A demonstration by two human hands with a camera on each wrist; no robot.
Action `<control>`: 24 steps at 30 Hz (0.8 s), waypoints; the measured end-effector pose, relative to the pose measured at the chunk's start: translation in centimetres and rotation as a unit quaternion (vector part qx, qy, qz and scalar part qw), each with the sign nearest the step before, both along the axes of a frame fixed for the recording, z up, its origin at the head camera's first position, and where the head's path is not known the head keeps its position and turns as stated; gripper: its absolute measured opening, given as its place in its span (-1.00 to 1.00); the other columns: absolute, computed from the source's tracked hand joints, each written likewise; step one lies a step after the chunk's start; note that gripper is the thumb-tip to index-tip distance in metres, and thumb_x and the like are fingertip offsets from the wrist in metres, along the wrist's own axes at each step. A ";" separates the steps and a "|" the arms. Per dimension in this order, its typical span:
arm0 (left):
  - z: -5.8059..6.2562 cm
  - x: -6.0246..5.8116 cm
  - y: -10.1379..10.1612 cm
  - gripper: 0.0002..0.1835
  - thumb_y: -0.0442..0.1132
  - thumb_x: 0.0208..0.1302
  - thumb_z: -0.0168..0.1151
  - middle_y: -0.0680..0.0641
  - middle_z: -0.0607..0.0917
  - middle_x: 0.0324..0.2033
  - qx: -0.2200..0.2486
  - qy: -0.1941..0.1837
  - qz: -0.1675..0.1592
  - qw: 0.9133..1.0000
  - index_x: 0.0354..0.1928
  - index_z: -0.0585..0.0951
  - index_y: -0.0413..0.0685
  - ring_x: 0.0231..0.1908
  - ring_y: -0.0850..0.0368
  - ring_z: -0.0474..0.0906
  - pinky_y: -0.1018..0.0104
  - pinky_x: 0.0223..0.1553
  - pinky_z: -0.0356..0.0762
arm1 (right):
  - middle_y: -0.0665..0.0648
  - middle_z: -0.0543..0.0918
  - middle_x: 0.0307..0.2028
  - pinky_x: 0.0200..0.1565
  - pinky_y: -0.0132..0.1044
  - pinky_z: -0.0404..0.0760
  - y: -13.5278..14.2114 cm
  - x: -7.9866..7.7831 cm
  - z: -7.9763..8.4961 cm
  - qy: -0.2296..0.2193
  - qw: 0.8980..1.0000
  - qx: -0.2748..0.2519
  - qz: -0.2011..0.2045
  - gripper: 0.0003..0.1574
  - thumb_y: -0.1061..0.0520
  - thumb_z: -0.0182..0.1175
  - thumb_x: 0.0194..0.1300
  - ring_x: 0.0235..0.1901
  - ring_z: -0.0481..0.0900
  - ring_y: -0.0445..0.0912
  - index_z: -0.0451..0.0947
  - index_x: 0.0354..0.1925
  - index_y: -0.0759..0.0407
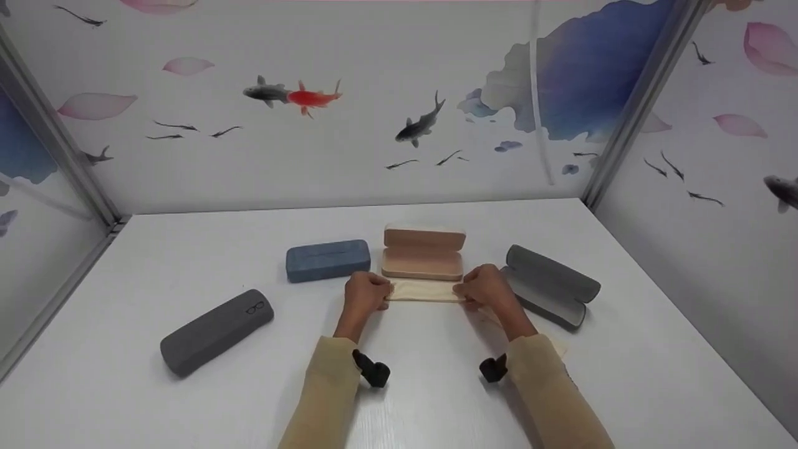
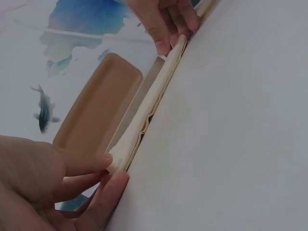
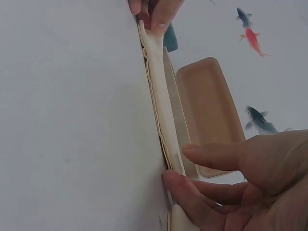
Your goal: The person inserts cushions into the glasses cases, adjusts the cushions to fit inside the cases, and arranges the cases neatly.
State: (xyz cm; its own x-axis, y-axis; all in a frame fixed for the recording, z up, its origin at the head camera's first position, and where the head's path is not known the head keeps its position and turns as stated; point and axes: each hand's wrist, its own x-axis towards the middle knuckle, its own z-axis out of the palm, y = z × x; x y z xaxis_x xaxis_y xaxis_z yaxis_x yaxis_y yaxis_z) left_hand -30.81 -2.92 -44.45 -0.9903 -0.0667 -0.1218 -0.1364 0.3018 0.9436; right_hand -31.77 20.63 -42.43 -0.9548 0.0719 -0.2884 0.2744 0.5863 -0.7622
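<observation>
A cream cloth (image 1: 427, 291), folded into a narrow layered strip, stretches between both hands. My left hand (image 1: 365, 293) pinches its left end between thumb and fingers. At the other end, my right hand (image 1: 489, 288) pinches the strip, thumb (image 3: 211, 156) on the upper side and fingers along the folded edge. Directly behind the strip stands an open glasses case (image 1: 424, 265) with a tan inside, its lid (image 2: 98, 106) tipped back. In both wrist views the layered folds show along the near edge of the cloth.
A closed blue case (image 1: 328, 260) lies behind my left hand. Beside my right hand is an open grey case (image 1: 552, 287). A closed dark grey case (image 1: 217, 332) with a glasses print sits at left. Pale cloth (image 1: 558, 343) shows under my right forearm.
</observation>
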 end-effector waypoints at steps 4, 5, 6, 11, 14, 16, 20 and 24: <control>0.4 -0.1 -0.3 -0.85 -0.33 0.32 0.26 -0.08 0.68 -0.43 0.017 -0.021 0.019 0.999 -0.20 0.74 -0.27 -0.52 0.23 0.60 0.44 -0.49 0.62 | 0.14 0.64 -0.38 -0.37 -0.36 0.63 -0.2 -0.2 0.0 0.004 1.000 -0.008 0.001 -0.61 0.26 0.31 0.26 -0.45 0.60 -0.16 0.53 0.00 0.45; 0.5 0.0 -0.4 -0.84 -0.32 0.32 0.26 -0.08 0.69 -0.43 0.018 -0.027 0.020 0.999 -0.19 0.74 -0.26 -0.51 0.22 0.60 0.44 -0.50 0.63 | 0.13 0.64 -0.39 -0.38 -0.36 0.63 -0.2 -0.2 0.0 0.004 1.000 -0.009 0.002 -0.63 0.27 0.32 0.26 -0.46 0.60 -0.16 0.53 -0.01 0.45; 0.6 0.0 -0.4 -0.84 -0.31 0.32 0.26 -0.08 0.69 -0.43 0.018 -0.031 0.020 0.999 -0.18 0.74 -0.24 -0.50 0.21 0.60 0.43 -0.50 0.63 | 0.12 0.64 -0.41 -0.40 -0.37 0.62 -0.2 -0.2 -0.1 0.005 1.000 -0.011 0.003 -0.66 0.28 0.32 0.25 -0.48 0.59 -0.17 0.54 -0.04 0.45; 1.2 0.0 -0.5 -0.80 -0.25 0.35 0.25 -0.05 0.66 -0.40 0.003 -0.038 0.007 0.999 -0.15 0.74 -0.22 -0.43 0.19 0.60 0.41 -0.47 0.63 | 0.08 0.63 -0.48 -0.44 -0.38 0.60 0.0 -0.3 -0.1 0.012 1.000 -0.016 0.004 -0.84 0.31 0.32 0.24 -0.52 0.57 -0.18 0.59 -0.21 0.40; 1.3 -0.1 -0.4 -0.78 -0.25 0.36 0.22 -0.03 0.64 -0.42 0.003 -0.039 0.012 0.999 -0.10 0.72 -0.24 -0.44 0.20 0.59 0.39 -0.45 0.64 | 0.07 0.62 -0.51 -0.43 -0.37 0.62 0.1 -0.3 0.1 0.006 1.000 -0.027 0.008 -0.90 0.30 0.30 0.24 -0.53 0.57 -0.18 0.61 -0.28 0.36; 1.1 -0.3 -0.5 -0.76 -0.25 0.36 0.21 -0.04 0.65 -0.42 0.013 -0.043 0.022 0.999 -0.07 0.71 -0.24 -0.46 0.21 0.60 0.38 -0.44 0.66 | 0.05 0.61 -0.52 -0.41 -0.36 0.64 0.2 -0.2 0.2 -0.002 0.999 -0.035 0.012 -0.93 0.29 0.28 0.24 -0.53 0.57 -0.18 0.60 -0.32 0.32; 0.5 -0.5 -0.6 -0.77 -0.32 0.33 0.21 -0.13 0.69 -0.35 0.055 -0.047 0.043 0.996 -0.03 0.68 -0.24 -0.43 0.19 0.64 0.38 -0.41 0.69 | 0.03 0.55 -0.56 -0.40 -0.35 0.61 0.2 -0.2 0.5 -0.018 0.999 -0.040 0.015 -0.94 0.27 0.25 0.24 -0.52 0.52 -0.18 0.56 -0.37 0.26; 0.1 -0.6 -0.8 -0.72 -0.44 0.27 0.19 -0.25 0.74 -0.24 0.101 -0.048 0.048 0.993 0.01 0.66 -0.27 -0.38 0.13 0.69 0.35 -0.38 0.71 | 0.04 0.55 -0.54 -0.40 -0.34 0.58 0.0 -0.2 0.6 -0.031 0.999 -0.039 0.019 -0.90 0.23 0.23 0.24 -0.50 0.52 -0.15 0.54 -0.28 0.26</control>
State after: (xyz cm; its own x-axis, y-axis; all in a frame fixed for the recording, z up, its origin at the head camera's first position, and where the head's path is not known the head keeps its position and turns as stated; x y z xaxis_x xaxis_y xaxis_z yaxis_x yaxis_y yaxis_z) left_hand -31.37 -3.74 -44.33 -0.9639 -0.1250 -0.2349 -0.2467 0.0882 0.9651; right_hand -31.93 20.65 -41.82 -0.9368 0.0104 -0.3496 0.3002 0.5369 -0.7884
